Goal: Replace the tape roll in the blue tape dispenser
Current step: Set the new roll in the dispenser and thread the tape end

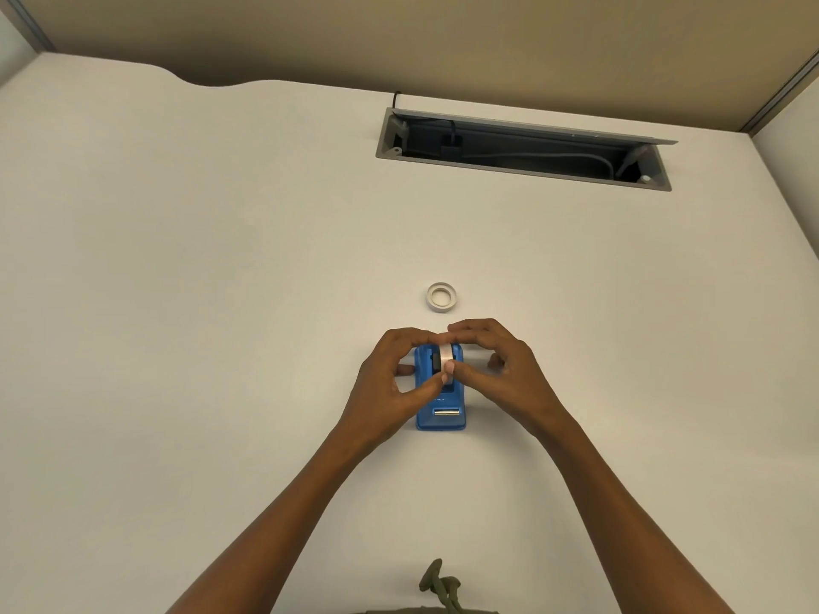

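The blue tape dispenser (441, 409) stands on the white desk, its metal cutter facing me. A pale tape roll (446, 353) with a dark hub sits upright in the dispenser's cradle. My left hand (392, 383) and my right hand (496, 365) meet over it, fingertips pinching the roll from both sides and from the front. A second roll, a thin white ring (442, 297), lies flat on the desk just behind the dispenser, apart from both hands.
An open grey cable tray (523, 148) with black and grey cables is set into the desk at the back right. Beige partition walls close off the back and sides. An olive drawstring knot (438, 582) hangs at the bottom edge.
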